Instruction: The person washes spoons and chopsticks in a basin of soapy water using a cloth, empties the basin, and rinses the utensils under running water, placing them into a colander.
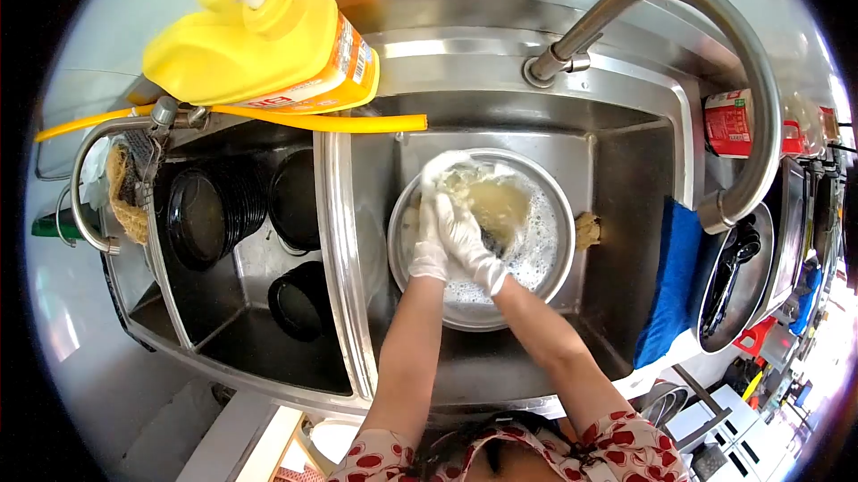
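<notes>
My left hand [429, 245] and my right hand [463, 236], both in thin white gloves, are close together over the left side of a round metal basin [569, 241]. Their fingers are drawn together, and whatever lies between them is hidden. Just beyond the fingertips is a curved, white, foamy shape [440, 167] whose kind I cannot make out. Cloudy yellowish water [500, 205] with white suds fills the basin, which sits in the right-hand sink [617, 160].
Black plates [201, 218] and a black stack [301, 300] occupy the left sink. A yellow pump bottle [268, 53] and yellow hose [384, 123] are behind it. A curved faucet [760, 80] arches at right, near a blue cloth [668, 281]. A brown scrubber [587, 231] touches the basin.
</notes>
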{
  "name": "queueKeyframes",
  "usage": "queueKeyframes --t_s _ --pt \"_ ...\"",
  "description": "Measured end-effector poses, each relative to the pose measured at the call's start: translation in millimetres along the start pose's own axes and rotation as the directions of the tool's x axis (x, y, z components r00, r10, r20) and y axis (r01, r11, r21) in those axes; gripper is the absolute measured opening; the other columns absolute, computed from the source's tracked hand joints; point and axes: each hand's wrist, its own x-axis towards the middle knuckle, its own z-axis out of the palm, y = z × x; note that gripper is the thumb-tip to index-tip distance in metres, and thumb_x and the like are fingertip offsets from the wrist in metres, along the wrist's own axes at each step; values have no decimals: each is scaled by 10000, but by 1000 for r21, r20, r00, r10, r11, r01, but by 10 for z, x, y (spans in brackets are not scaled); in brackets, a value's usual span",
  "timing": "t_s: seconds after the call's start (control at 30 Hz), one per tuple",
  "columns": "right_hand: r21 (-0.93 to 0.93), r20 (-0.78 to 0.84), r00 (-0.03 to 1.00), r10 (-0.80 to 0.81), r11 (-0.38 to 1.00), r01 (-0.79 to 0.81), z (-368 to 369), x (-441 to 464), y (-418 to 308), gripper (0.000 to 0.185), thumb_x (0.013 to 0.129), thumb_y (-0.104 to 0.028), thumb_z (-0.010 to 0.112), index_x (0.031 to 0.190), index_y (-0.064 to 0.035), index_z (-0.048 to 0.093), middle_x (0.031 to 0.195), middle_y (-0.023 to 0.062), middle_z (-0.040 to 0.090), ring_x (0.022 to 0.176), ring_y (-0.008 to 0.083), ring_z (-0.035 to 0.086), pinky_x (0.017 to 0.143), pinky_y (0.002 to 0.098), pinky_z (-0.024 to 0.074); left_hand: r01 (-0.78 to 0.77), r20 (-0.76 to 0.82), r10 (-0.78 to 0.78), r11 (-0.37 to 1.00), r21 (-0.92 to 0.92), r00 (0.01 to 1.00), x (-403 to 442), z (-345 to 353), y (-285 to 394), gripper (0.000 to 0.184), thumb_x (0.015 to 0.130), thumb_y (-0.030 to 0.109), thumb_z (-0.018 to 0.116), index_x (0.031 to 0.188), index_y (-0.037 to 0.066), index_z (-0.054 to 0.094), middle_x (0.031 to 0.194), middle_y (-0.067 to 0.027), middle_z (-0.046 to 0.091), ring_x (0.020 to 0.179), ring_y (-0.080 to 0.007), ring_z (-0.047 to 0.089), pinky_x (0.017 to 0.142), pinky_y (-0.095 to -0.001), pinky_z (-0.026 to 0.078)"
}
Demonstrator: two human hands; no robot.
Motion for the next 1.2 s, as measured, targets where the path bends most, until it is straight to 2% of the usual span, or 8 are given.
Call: queueKeyframes --t_s 0.47,0.73,0.87,0.9,0.97,1.0,1.07,1.2 --pt "-223 -237 941 -241 956 189 -42 -95 115 498 933 -372 411 1278 -17 460 1273 220 480 1204 355 430 1037 361 298 17 299 95 936 -352 950 -281 215 -219 456 958 369 374 1242 30 486 1169 -130 566 1092 -234 513 967 -333 375" --pt "822 279 892 357 391 -414 -450 642 830 280 867 -290 511 986 -63 624 927 63 621 781 188 570 669 308 476 120 -178 -220 886 -449 959 721 -502 -416 570 900 497 398 1199 32 531 1220 -79 528 1102 -212 459 993 -312 312" --pt "715 348 841 414 463 -524 -301 397 11 299 882 -348 494 951 -75 592 852 82 608 718 179 572 583 341 471 268 -77 -270 963 -35 960 -37 271 190 538 874 496 440 1145 47 560 1113 -69 571 982 -209 509 910 -326 393" --pt "271 148 952 267 915 -299 -79 316 196 351 896 -375 461 1020 -69 580 907 114 618 784 230 590 636 381 478 233 42 -231 971 -50 972 -80 171 113 544 867 505 448 1131 45 565 1085 -72 583 951 -206 526 863 -318 421" --pt "-407 -81 977 -198 901 149 199 135 240 441 916 -405 408 1142 -52 546 1028 173 609 931 315 583 763 433 465 384 593 39 728 -569 805 791 -788 -570 519 860 494 481 1069 31 588 1017 -87 609 905 -194 565 782 -291 465" --pt "-510 -219 888 -403 823 248 198 31 86 477 923 -409 387 1194 -41 524 1095 199 588 1013 349 557 838 446 446 163 364 -1 895 -415 931 295 -536 -348 518 863 480 485 1094 25 575 1048 -93 599 935 -199 557 808 -294 451" --pt "-130 15 994 111 986 -109 -198 135 -294 513 922 -393 387 1299 -49 432 1307 215 440 1229 386 381 1043 407 281 84 264 9 937 -339 965 -118 -212 -126 521 869 452 493 1144 13 550 1109 -104 580 995 -209 542 861 -300 423" --pt "-392 -82 961 -264 895 213 5 -288 -189 457 909 -295 453 1282 -32 452 1261 226 479 1218 337 417 1036 368 300 114 311 -24 954 -276 950 -631 229 194 546 881 397 509 1243 -11 499 1231 -126 541 1114 -230 510 966 -312 366"
